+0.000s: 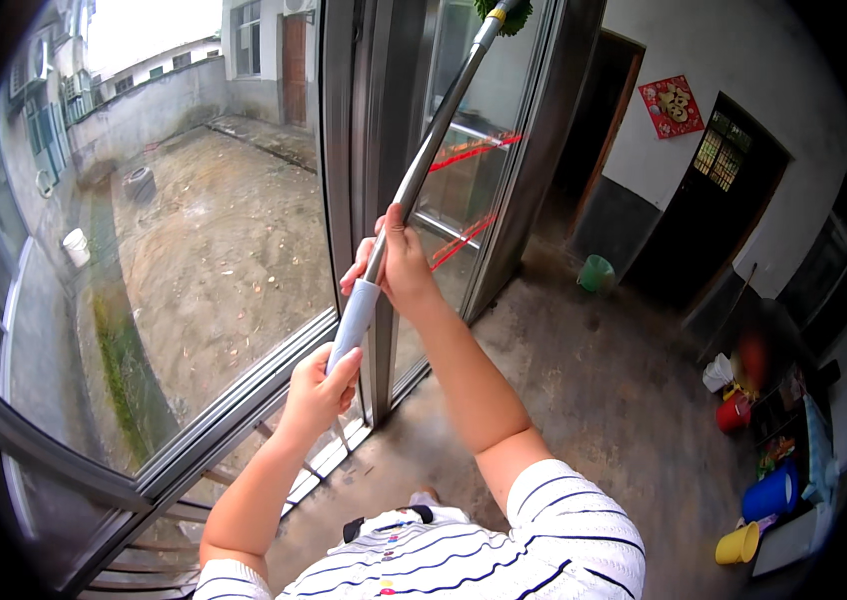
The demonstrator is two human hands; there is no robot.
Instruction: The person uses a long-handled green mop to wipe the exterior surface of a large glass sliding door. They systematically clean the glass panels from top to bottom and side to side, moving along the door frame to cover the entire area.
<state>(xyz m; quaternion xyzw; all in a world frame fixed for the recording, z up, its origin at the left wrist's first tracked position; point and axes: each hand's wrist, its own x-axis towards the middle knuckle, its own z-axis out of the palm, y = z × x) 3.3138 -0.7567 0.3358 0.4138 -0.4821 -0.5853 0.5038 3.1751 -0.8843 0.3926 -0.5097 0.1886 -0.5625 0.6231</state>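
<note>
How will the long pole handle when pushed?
The metallic pole is probably stiff, given its tubular shape. It may feel top-heavy, with a green brush head at the far end. The matte grey sleeve likely resists slipping.

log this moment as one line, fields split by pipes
left hand: around pale pole grip | right hand: around metal pole shaft | green bristly head: at shaft's far end

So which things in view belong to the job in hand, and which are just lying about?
In use:
long metal pole, held by left hand and right hand
green brush head at its far end
glazed panel behind it, probably

Lying about:
green bin
red bucket
blue bucket
yellow bucket
white bucket outside
</note>
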